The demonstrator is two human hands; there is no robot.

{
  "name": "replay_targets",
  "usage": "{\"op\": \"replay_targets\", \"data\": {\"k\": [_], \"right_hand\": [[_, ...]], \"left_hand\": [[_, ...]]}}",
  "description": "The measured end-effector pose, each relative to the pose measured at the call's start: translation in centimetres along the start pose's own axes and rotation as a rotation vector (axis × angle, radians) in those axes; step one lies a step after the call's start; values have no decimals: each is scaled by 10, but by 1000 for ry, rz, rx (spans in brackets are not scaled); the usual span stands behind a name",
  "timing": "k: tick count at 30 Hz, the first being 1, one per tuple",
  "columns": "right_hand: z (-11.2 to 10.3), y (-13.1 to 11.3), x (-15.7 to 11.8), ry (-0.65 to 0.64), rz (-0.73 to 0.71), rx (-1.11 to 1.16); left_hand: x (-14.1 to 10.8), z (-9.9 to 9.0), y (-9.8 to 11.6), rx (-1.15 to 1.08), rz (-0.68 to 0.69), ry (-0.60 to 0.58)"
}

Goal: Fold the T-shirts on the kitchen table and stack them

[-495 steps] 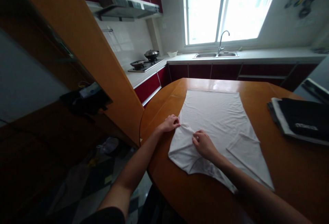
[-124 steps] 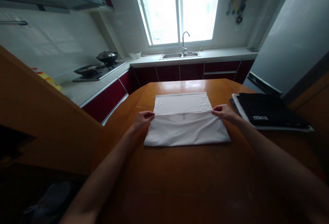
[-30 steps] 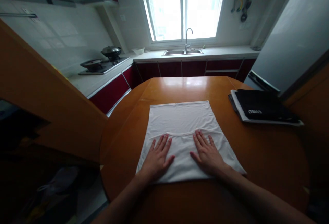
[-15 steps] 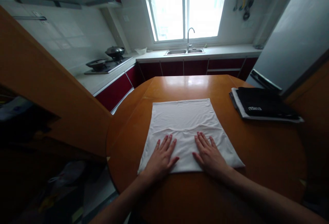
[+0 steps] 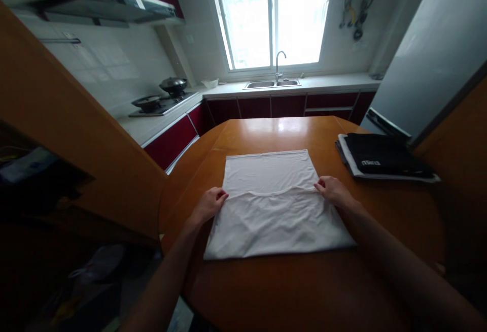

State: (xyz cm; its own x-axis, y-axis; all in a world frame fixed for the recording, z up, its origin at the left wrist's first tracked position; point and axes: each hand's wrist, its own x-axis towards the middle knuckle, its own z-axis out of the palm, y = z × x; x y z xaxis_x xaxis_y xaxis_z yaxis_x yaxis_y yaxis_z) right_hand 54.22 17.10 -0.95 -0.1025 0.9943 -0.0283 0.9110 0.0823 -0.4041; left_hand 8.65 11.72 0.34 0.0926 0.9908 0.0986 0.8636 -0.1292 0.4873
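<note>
A white garment, which looks like a T-shirt (image 5: pixel 277 225), lies folded on the wooden table (image 5: pixel 274 291). Its near part is turned up over the rest, and a curved edge crosses the middle. At the left end of that edge, my left hand (image 5: pixel 211 203) pinches the cloth between thumb and fingers. My right hand (image 5: pixel 333 190) pinches the opposite end in the same way. Light wrinkles run across the near part, while the far hem lies straight.
A stack of folded dark and white clothes (image 5: pixel 384 154) sits at the table's right. Beyond the table are a counter with a sink (image 5: pixel 272 84), a stove (image 5: pixel 163 104) with pans, and a window. A fridge (image 5: pixel 426 53) stands at right.
My hands have gone from lying flat on the near part of the shirt to its two sides, and their fingers have closed on the ends of the curved edge. The view has tilted slightly up.
</note>
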Motion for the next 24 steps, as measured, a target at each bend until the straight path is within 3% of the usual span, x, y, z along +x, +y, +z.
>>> {"op": "replay_targets", "data": {"k": [10, 16, 24], "right_hand": [[2, 8, -8, -89, -126, 133], [5, 9, -12, 64, -164, 135], [2, 6, -13, 175, -213, 287]], "left_hand": [[-6, 9, -9, -96, 107, 9], [-9, 7, -6, -146, 98, 20], [-11, 4, 1, -151, 70, 153]]}}
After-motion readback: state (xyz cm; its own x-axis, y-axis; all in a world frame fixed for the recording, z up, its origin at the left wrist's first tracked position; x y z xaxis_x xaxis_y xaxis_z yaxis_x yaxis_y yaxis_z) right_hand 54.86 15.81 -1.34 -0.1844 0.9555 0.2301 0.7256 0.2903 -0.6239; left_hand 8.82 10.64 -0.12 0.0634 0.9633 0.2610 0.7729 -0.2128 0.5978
